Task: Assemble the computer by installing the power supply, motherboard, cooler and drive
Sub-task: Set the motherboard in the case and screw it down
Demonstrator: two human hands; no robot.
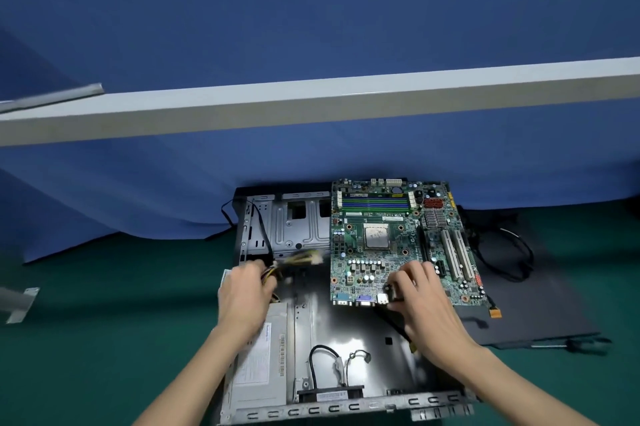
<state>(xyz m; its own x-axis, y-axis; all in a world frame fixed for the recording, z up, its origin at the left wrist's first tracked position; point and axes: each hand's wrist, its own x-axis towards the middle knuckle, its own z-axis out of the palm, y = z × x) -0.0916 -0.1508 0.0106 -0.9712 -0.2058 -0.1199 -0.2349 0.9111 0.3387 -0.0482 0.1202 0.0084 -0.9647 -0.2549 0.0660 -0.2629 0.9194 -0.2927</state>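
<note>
Motherboard is lying at the far right of the open case, its long axis running away from the person. It is sitting tilted rather than seated, its right edge over the black panel beside the case. Right hand is the nearer one and is gripping the board's near edge by the port block, while left hand is clutching the cables and holding them leftward, off the board. Case is holding the power supply in its near-left corner, a drive cage far left and a small fan at the near wall.
</note>
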